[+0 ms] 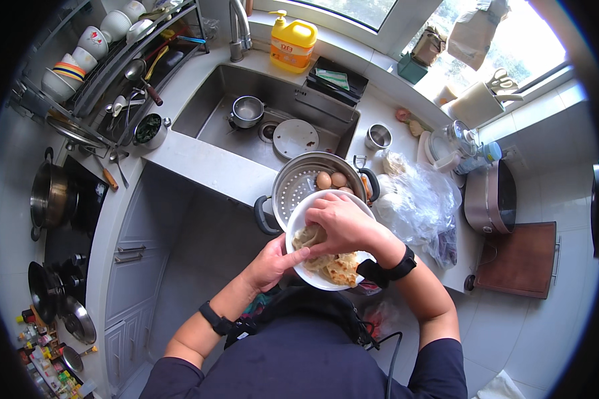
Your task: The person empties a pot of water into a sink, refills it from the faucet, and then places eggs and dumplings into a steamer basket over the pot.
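My left hand grips the left rim of a white plate, its thumb over the edge. On the plate lie a pale dumpling and browned pieces of flatbread or pastry. My right hand reaches over the plate, thumb and fingers closed around the pale dumpling; the fingers hide part of it. Just beyond, partly covered by the plate, a steel steamer pot with a perforated base stands at the counter edge. Several brown eggs rest in its right side.
Behind the steamer is a steel sink holding a small pot and a white disc. Plastic bags crowd the counter at right, near a rice cooker. At left are a hob and a dish rack.
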### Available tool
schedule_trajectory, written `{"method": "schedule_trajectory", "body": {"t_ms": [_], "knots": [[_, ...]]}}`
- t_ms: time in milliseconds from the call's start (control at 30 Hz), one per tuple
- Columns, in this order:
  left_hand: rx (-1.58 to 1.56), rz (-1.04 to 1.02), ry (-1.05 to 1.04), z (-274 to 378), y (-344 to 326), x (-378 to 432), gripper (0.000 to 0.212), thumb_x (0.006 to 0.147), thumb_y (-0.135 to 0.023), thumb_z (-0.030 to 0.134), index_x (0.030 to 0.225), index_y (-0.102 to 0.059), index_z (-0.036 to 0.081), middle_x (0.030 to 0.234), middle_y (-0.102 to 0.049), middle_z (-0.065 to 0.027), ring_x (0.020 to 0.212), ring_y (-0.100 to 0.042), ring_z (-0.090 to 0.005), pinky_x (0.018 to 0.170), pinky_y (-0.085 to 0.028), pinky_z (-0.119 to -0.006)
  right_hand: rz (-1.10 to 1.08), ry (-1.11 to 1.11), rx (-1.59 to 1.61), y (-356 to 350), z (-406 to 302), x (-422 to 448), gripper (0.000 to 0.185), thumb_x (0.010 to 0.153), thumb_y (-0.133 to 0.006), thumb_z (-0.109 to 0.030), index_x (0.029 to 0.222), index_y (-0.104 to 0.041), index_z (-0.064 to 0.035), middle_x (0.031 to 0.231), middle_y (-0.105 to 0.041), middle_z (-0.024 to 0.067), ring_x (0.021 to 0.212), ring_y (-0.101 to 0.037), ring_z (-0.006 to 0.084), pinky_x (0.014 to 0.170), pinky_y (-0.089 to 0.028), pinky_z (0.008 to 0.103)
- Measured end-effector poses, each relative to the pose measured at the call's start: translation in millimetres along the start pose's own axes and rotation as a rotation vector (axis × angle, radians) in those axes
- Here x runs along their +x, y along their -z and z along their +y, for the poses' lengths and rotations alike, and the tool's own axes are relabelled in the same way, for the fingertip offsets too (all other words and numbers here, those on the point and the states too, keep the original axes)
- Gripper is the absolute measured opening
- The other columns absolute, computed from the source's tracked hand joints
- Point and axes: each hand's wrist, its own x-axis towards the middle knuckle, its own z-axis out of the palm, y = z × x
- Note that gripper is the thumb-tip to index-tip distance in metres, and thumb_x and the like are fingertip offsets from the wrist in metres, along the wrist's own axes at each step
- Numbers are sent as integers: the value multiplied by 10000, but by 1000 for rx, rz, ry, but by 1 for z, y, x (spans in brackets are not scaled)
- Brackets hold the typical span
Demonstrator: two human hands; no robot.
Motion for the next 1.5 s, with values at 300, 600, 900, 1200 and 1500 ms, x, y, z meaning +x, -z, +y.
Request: {"method": "schedule_trajectory", "body": {"t_ms": [300,600,900,1200,1500], "knots": [[104,22,-11,6,17,8,635,1351,-894,169,1903,-618,21,1753,-835,-138,1561,-872,-272,1308,-767,-516,157,-171,448,54,-14,-7,568,991,-1182,-262,1213,-711,-36,1158,-821,174,1224,-825,422,1035,-663,559],[67,16,-69,15,15,15,687,1344,-898,155,1934,-588,-10,1774,-831,-166,1616,-852,-291,1355,-740,-522,96,-178,101,42,17,-37,1046,957,-1218,-411,1781,-728,8,1816,-763,330,1638,-781,541,1396,-647,602],[8,21,-14,9,10,16,735,1335,-916,142,1969,-582,-21,1796,-816,-147,1614,-830,-259,1399,-692,-478,117,-236,276,1,31,-24,909,929,-1141,-364,1647,-716,-5,1395,-904,308,1400,-876,531,1267,-682,601],[17,11,-49,22,10,13,740,1336,-918,162,1974,-582,-3,1830,-804,-145,1645,-813,-270,1402,-687,-492,251,-169,402,42,-4,-31,489,976,-1043,-181,1393,-819,-59,1231,-832,210,1170,-853,444,1055,-705,555],[-3,12,-54,18,8,15,745,1340,-914,168,1980,-569,1,1835,-802,-149,1651,-813,-276,1414,-684,-497,284,-69,139,38,-15,-43,884,908,-1165,-392,1672,-800,-139,1678,-751,206,1570,-735,512,1315,-640,648]]}}
